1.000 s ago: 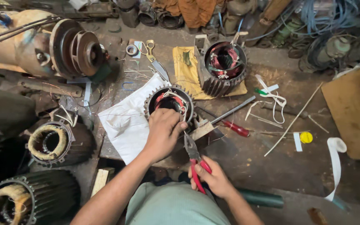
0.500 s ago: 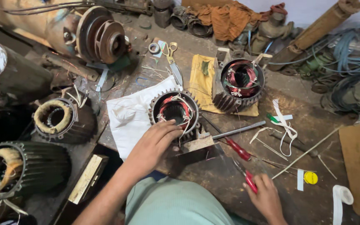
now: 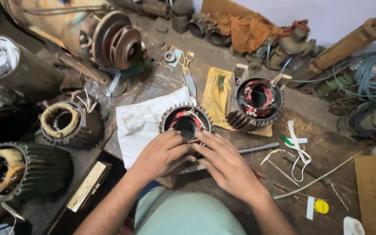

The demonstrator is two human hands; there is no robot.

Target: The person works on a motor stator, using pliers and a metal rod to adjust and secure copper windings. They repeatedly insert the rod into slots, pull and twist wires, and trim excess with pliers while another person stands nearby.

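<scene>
We rest our left hand (image 3: 164,153) and right hand (image 3: 227,163), fingers loosely spread, gripping nothing, on the near rim of the finned stator (image 3: 186,123) on white cloth (image 3: 138,124)

Stator (image 3: 185,122) had red-and-white windings inside a dark ribbed shell, sitting on white cloth (image 3: 142,124). At its 2 o'clock, a second stator (image 3: 255,102) showed red coils on yellow fabric (image 3: 216,98). Scissors (image 3: 187,65) at 12 o'clock had yellow handles.

Stators (image 3: 64,124) are crowding the surface's (image 3: 318,130) left edge, and a second motor (image 3: 255,104) is blocking the far side. Loose strips (image 3: 299,150) and a rod (image 3: 257,148) are cluttering the right; bare room is lying toward the near-right corner.
</scene>
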